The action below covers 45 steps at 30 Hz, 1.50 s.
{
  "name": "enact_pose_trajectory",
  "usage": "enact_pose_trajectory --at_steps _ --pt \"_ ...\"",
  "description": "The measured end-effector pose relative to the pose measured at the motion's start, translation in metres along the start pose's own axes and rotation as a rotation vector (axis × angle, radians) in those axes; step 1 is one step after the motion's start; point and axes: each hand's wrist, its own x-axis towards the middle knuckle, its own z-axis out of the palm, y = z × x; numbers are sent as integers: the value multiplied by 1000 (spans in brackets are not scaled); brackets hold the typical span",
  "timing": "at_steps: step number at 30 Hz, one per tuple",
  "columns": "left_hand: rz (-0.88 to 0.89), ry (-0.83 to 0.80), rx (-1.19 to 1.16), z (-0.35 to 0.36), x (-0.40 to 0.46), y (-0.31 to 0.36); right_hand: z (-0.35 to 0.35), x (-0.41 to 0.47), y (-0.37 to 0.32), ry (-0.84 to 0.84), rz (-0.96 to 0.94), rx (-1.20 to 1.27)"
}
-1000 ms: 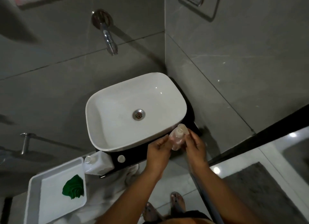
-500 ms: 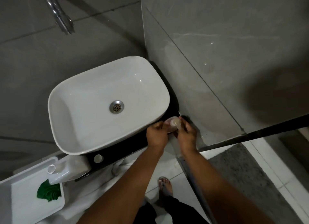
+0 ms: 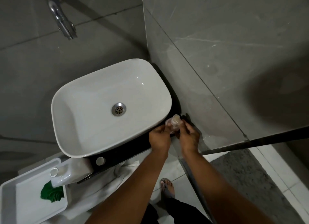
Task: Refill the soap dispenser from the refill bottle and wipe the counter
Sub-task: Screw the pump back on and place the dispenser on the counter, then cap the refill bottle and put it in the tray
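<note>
We see a small clear soap dispenser [image 3: 173, 124] held between both hands at the right end of the black counter [image 3: 128, 152], just beside the white basin [image 3: 100, 110] and close to the grey wall tile [image 3: 217, 73] on the right. Its long axis runs roughly upright, tilted a little so the pale top points up and toward the far wall. The left hand [image 3: 159, 137] has its fingers curled around the bottle's left side, and the right hand [image 3: 189, 137] closes its fingers on the right side (how firmly each presses, we cannot tell). Room here is tight: the basin rim lies to the left, the wall corner to the right, and the counter's near edge runs right under the knuckles. The basin holds nothing but its metal drain [image 3: 118, 109], and the tap [image 3: 62, 21] juts from the far wall above it. At the counter's left end a white refill bottle [image 3: 71, 172] lies on its side, its round mouth pointing left, overhanging a white tray [image 3: 10, 205]. In the tray sits a crumpled green cloth [image 3: 51, 192]. A small round cap [image 3: 100, 161] rests on the counter near the refill bottle.
</note>
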Motion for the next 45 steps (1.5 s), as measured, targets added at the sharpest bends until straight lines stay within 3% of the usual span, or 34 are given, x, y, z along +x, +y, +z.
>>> enact_pose_trajectory --at_steps 16,22,27,34,37,41,45 --pt "4 47 60 2 -3 -1 0 5 1 26 -5 -54" --pt "-29 68 -54 -51 -25 -20 -13 -21 11 157 183 183" --pt "-60 231 -71 -145 -55 -56 6 -63 50 -91 145 -228" --pt "-75 484 151 -291 -68 -82 95 -115 97 -523 -74 -676" --pt "-12 442 175 -335 -57 -64 126 -131 110 -582 -128 -856" --pt "235 295 378 -375 -36 -37 157 -152 113 -575 -192 -1022" --pt "308 143 421 -388 -18 -15 173 -168 115 -561 -299 -1117"
